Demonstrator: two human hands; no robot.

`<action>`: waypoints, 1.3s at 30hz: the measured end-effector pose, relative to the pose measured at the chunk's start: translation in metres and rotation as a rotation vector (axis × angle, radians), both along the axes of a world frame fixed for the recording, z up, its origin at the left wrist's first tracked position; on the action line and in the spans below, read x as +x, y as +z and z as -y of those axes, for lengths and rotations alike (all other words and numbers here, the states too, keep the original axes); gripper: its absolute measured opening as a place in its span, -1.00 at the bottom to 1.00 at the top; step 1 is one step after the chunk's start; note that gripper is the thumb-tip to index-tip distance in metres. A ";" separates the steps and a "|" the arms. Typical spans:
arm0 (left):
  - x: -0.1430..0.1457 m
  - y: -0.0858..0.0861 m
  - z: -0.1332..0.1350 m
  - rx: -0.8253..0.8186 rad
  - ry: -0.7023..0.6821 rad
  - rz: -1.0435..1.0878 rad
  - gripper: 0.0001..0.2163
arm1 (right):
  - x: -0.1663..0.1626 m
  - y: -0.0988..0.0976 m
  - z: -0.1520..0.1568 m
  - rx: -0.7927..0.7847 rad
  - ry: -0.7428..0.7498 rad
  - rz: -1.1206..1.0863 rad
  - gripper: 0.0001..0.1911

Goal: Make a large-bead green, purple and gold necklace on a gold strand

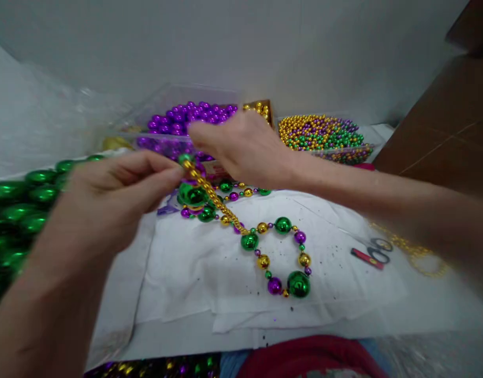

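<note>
My left hand (119,197) is raised over the table with thumb and fingers pinched on the upper end of a gold bead strand (210,195). The strand slopes down to a necklace of green, gold and purple beads (279,252) lying looped on a white cloth (210,273). My right hand (245,147) reaches forward over a clear box of purple beads (186,118). It is blurred by motion, and its fingers point left toward the box. Whether it holds anything does not show.
Large green beads (17,205) are heaped at the left. A clear tray of mixed gold, green and purple small beads (320,134) sits at the back right. Small scissors (373,254) lie on the cloth at right, near a loose gold strand (418,257). A brown box (442,131) stands at right.
</note>
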State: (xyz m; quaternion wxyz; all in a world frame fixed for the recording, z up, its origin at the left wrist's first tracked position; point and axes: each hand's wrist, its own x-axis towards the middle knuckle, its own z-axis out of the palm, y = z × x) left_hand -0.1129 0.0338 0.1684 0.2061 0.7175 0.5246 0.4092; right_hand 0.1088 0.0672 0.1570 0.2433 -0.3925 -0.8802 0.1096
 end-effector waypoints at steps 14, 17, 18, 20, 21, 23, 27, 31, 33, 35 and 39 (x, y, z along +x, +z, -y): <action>0.086 -0.217 0.047 -0.138 -0.416 -0.258 -0.78 | 0.061 -0.197 0.079 -0.481 -0.114 -0.097 -0.77; 0.087 -0.227 0.054 -0.092 -0.470 -0.272 -0.78 | 0.059 -0.213 0.087 -0.467 -0.122 -0.141 -0.75; 0.086 -0.225 0.054 -0.079 -0.465 -0.278 -0.78 | 0.057 -0.216 0.087 -0.457 -0.118 -0.146 -0.75; 0.085 -0.218 0.051 -0.065 -0.442 -0.303 -0.79 | 0.055 -0.218 0.087 -0.432 -0.105 -0.139 -0.76; 0.085 -0.212 0.048 -0.064 -0.436 -0.327 -0.79 | 0.055 -0.218 0.086 -0.415 -0.100 -0.129 -0.77; 0.087 -0.201 0.038 -0.076 -0.448 -0.376 -0.79 | 0.059 -0.214 0.082 -0.371 -0.107 -0.105 -0.78; 0.095 -0.168 0.000 -0.083 -0.495 -0.417 -0.82 | 0.074 -0.183 0.060 -0.245 -0.194 -0.065 -0.79; 0.099 -0.089 -0.054 0.094 -0.490 -0.491 -0.84 | 0.078 -0.112 0.013 -0.052 -0.288 -0.053 -0.76; 0.100 -0.041 -0.073 0.231 -0.415 -0.495 -0.85 | 0.074 -0.071 -0.008 0.232 -0.344 -0.056 -0.73; 0.101 -0.008 -0.079 0.375 -0.317 -0.501 -0.86 | 0.070 -0.043 -0.019 0.418 -0.387 -0.129 -0.71; 0.107 -0.042 -0.059 0.368 -0.250 -0.387 -0.87 | 0.069 -0.063 -0.007 0.327 -0.417 -0.130 -0.71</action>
